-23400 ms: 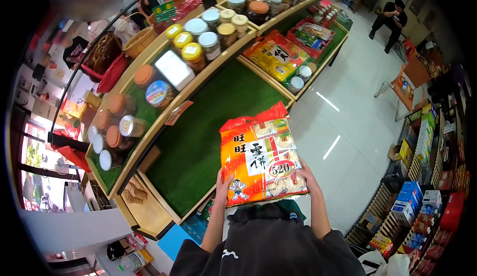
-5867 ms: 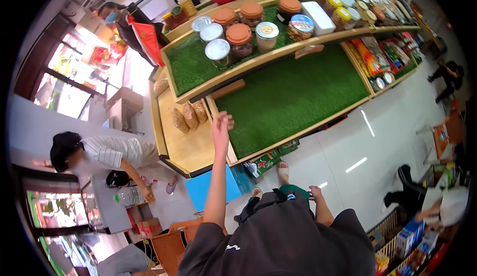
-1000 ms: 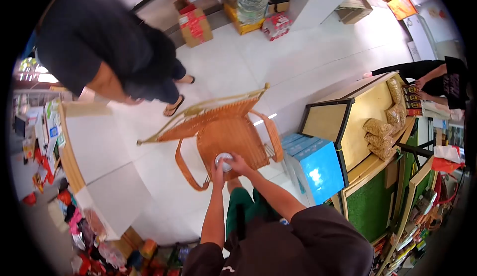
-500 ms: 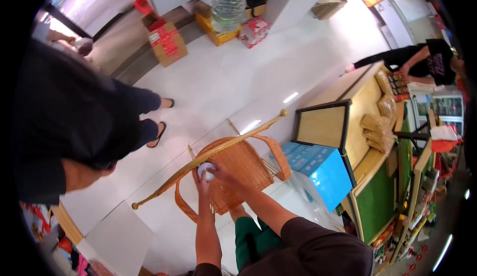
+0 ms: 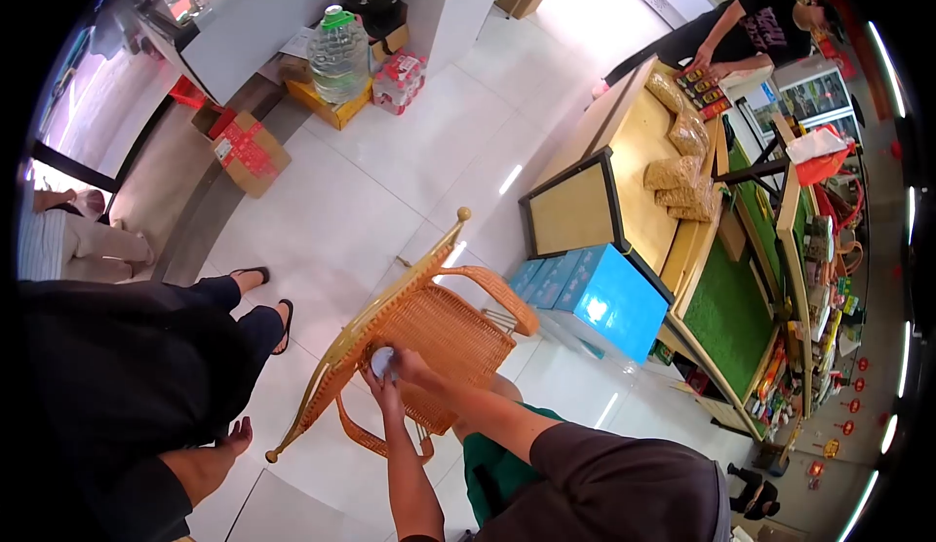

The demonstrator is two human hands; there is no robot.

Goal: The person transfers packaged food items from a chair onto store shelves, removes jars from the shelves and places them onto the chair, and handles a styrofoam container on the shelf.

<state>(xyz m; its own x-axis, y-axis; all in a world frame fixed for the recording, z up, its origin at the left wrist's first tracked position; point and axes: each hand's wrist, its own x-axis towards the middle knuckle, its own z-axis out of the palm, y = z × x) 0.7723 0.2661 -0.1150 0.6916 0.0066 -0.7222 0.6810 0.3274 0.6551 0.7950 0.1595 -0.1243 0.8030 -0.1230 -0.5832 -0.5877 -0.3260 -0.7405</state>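
Note:
A small whitish round object [image 5: 382,362] is held close to the backrest of a wicker armchair [image 5: 444,342]. My left hand [image 5: 380,384] is closed round its lower side. Against its right edge, my right hand [image 5: 417,370] is closed too, with the fingertips partly hidden. The chair has curved woven arms and a long top rail with a round knob at each end. What kind of thing the round object is cannot be made out.
A person in dark clothes [image 5: 146,376] stands at left. Blue boxes [image 5: 609,303] sit right of the chair, beside a wooden display stand [image 5: 575,212] with bagged goods [image 5: 682,186]. Another person [image 5: 751,30] handles a box there. A carton [image 5: 252,155] and large water bottle [image 5: 339,59] stand behind.
The view has swung, so the surroundings sit further left. The chair's backrest has tilted and shows more of its woven face. Both hands stay at the round object.

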